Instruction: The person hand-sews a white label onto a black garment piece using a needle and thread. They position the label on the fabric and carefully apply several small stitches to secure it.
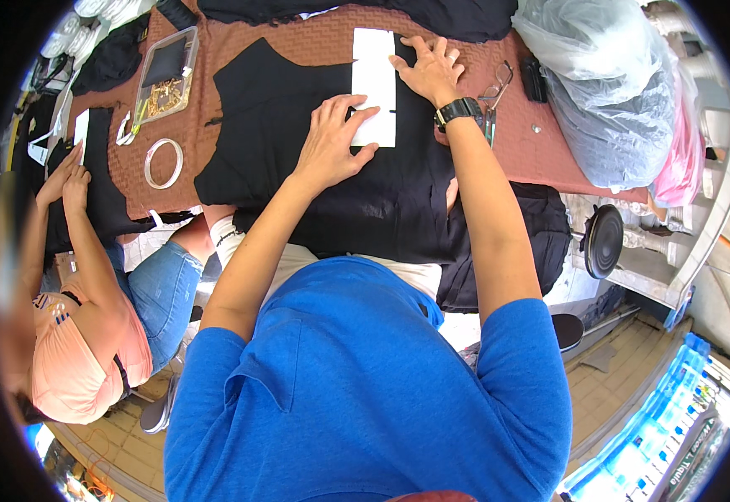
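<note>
A piece of black fabric (285, 109), cut with curved edges, lies spread over the brown-covered table and drapes off its near edge. On top of it rests a long white card (373, 63) with small dark notch marks on its sides. My left hand (331, 142) lies at the card's lower left, fingers spread, with fingertips and thumb touching the card and cloth. Further up, my right hand (430, 74) is flat along the card's right edge, fingers apart, pressing on the fabric. A dark watch (458, 112) is on my right wrist. Neither hand grips anything.
Left of the fabric are a clear box (167, 99) with gold-coloured pieces and a white ring (164, 163). Eyeglasses (499, 84) and a large grey plastic bag (599, 109) are at right. A co-worker's hands (70, 180) press a white strip onto black cloth at far left.
</note>
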Tool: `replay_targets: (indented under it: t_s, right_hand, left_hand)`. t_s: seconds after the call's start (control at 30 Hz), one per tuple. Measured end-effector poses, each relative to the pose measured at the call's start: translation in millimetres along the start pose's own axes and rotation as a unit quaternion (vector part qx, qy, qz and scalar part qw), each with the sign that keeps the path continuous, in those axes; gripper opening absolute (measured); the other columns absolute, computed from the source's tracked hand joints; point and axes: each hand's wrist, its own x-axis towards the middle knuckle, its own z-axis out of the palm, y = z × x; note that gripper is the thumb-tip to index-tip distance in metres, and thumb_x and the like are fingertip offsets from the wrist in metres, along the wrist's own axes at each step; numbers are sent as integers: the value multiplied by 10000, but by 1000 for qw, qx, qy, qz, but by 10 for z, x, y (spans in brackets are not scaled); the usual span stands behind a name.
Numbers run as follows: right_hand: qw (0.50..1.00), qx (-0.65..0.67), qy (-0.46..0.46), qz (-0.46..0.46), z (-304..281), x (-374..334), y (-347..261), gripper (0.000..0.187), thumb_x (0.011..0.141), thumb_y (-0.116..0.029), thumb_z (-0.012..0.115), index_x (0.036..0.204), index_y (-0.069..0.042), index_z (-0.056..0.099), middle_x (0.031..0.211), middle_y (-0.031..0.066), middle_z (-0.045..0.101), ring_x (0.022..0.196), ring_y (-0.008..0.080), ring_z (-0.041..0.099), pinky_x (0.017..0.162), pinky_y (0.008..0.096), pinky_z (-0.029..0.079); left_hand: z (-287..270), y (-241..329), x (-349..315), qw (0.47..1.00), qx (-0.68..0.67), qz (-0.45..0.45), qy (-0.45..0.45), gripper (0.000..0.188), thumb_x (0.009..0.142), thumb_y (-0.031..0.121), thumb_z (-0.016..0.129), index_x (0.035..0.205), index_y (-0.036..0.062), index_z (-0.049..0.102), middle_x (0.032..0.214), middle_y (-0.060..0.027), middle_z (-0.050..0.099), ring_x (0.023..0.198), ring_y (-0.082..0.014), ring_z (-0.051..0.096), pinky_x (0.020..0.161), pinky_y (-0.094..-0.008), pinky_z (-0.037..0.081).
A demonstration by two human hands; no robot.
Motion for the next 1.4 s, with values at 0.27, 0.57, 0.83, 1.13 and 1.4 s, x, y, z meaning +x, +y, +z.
replay_targets:
  t_s: [0.27, 0.57, 0.83, 1.13, 1.4]
  right_hand:
    - [1000, 2, -11, 1, -14, 13, -10, 561, 864, -550, 662, 1365, -313, 578, 1476, 166, 398, 1331, 425, 362, 1049, 603, 307]
    - [998, -44, -46, 23, -138, 113, -86, 550, 839, -544, 694, 1333, -318, 609, 1404, 159, 450, 1315, 434, 371, 1049, 592, 311]
    - [888, 139, 164, -407, -102, 53, -1869, 234, 791, -165, 757, 1016, -122, 709, 1054, 104, 627, 982, 360, 574, 870, 459, 483]
    - [866, 55, -14, -497, 445, -54, -3572, 170, 824, -35, 627, 951, -40, 739, 1045, 180, 709, 982, 371, 706, 823, 466, 593]
    - [865, 5, -58, -498, 766, 50, -3850, 181, 903, -128, 595, 1013, -88, 733, 1027, 147, 718, 978, 343, 725, 784, 440, 600]
  left_hand:
    - [12, 22, 17, 1000, 17, 4, 16, 469, 852, 303, 721, 1285, 150, 625, 1377, -72, 508, 1306, -300, 435, 1094, -475, 335]
    - [110, -6, 19, 995, 72, 13, 65, 387, 894, 347, 691, 1238, 175, 642, 1356, -48, 547, 1308, -292, 452, 1062, -460, 354]
    - [130, -30, -35, 994, 92, -26, 43, 426, 908, 364, 648, 1256, 120, 635, 1352, -108, 563, 1285, -362, 471, 1068, -496, 362]
    - [317, -170, -15, 992, 29, 20, 118, 387, 842, 340, 705, 1190, 174, 677, 1371, -33, 546, 1312, -281, 444, 1047, -477, 358]
    - [177, -67, 29, 998, 38, -22, 52, 382, 854, 316, 720, 1212, 200, 655, 1389, -11, 513, 1329, -277, 403, 1073, -498, 332]
